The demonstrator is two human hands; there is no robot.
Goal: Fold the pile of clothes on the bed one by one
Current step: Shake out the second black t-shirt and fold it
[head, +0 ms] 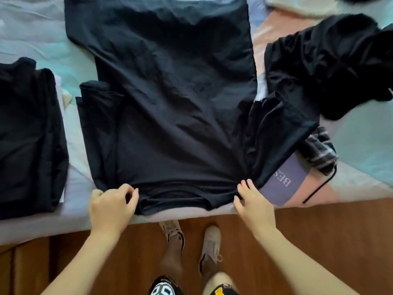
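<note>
I see large black cotton T-shirt [170, 103] spread flat on pale sheeted bed [38, 35], collar end at near edge, hem far. Left hand [110, 207] at near-left shoulder corner, fingers curled, pinching shirt fabric. Right hand [253, 203] at near-right corner beside collar, thumb and fingers closing on shirt edge. Shirt body lies away from both grips, right sleeve bunched just beyond right hand. Folded black stack [27, 135] left. Unfolded dark clothes heap [329, 67] right, purple printed card [282, 182] near it.
</note>
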